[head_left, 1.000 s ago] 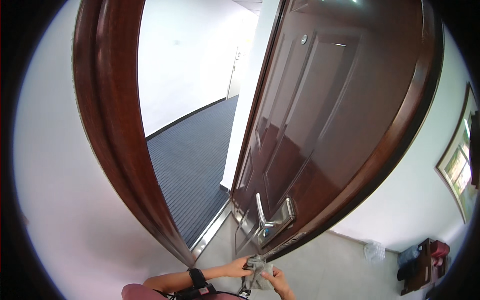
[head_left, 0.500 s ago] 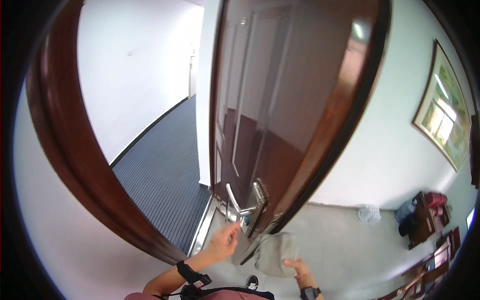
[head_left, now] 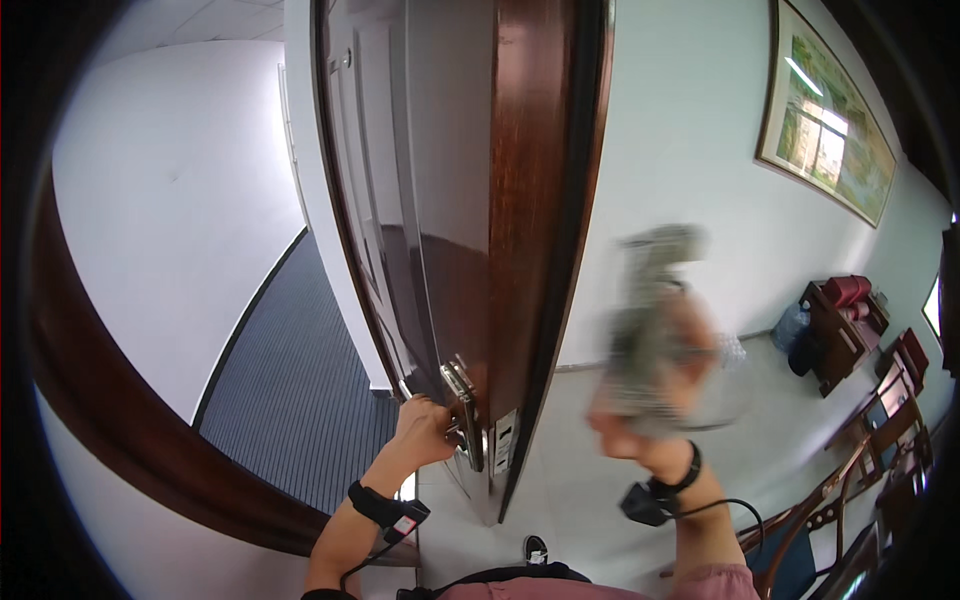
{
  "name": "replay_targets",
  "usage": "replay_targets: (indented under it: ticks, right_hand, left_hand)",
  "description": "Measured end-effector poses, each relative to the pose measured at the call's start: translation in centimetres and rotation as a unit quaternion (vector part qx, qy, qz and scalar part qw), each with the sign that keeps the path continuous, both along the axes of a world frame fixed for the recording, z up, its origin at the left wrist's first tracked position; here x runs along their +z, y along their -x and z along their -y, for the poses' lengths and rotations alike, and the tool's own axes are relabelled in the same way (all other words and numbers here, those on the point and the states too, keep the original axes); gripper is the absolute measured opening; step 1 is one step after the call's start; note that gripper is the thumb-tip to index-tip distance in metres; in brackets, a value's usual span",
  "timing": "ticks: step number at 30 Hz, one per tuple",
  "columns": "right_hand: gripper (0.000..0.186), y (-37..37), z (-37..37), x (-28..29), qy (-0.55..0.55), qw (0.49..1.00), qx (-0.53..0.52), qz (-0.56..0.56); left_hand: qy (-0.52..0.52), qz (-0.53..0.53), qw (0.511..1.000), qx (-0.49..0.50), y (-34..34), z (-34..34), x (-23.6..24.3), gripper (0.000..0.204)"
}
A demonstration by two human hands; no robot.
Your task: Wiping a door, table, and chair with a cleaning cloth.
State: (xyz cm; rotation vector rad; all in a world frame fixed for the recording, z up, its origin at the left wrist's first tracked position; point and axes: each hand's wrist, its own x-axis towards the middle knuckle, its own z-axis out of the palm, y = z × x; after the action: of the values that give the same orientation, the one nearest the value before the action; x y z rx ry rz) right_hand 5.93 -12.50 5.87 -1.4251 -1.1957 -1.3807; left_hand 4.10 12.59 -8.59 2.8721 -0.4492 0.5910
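Note:
My left hand (head_left: 423, 430) grips the silver lever handle (head_left: 406, 390) of the dark brown door (head_left: 440, 190), just beside the metal lock plate (head_left: 458, 385). The door stands open, its edge turned toward me, with a latch strip (head_left: 504, 445) below on that edge. My right hand (head_left: 655, 395), smeared by motion, holds a grey cloth (head_left: 650, 275) raised to the right of the door edge, in front of the pale wall. Both wrists carry black strapped devices with cables.
A ridged dark hallway floor (head_left: 285, 370) lies beyond the wooden frame (head_left: 100, 400) on the left. Along the right wall are a framed picture (head_left: 820, 120), a wooden desk (head_left: 840, 340) with red bundles, a water jug (head_left: 790, 325), and several chairs (head_left: 890, 430). My shoe (head_left: 535, 550) shows below.
My left hand has left the cloth and closed on the handle. My right hand has swung up and rightward with the cloth. The view has turned, showing more of the door's edge and room.

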Motion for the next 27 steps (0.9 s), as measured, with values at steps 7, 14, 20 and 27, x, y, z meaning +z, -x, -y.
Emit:
replay_targets:
  ticks: [7,14,20,27]
  right_hand:
    - [0.038,-3.1,-8.5,5.4,0.119,0.990,-0.067,0.042]
    - [0.041,-6.6,-9.9,28.1,0.011,0.913,-0.245,0.326]
    - [0.042,-6.1,-9.2,21.6,0.104,0.933,-0.309,0.150]
    - [0.069,-4.6,-6.1,5.3,0.134,0.975,-0.168,0.051]
  left_hand:
    - [0.017,-0.012,1.000,0.023,-1.4,-1.1,-1.1,0.010]
    - [0.008,0.046,0.999,0.016,-2.4,0.0,-1.0,0.012]
    - [0.030,0.089,0.995,0.037,-2.9,0.8,-2.3,0.013]
    - [0.051,0.081,0.993,0.072,-3.7,4.0,-3.5,0.012]
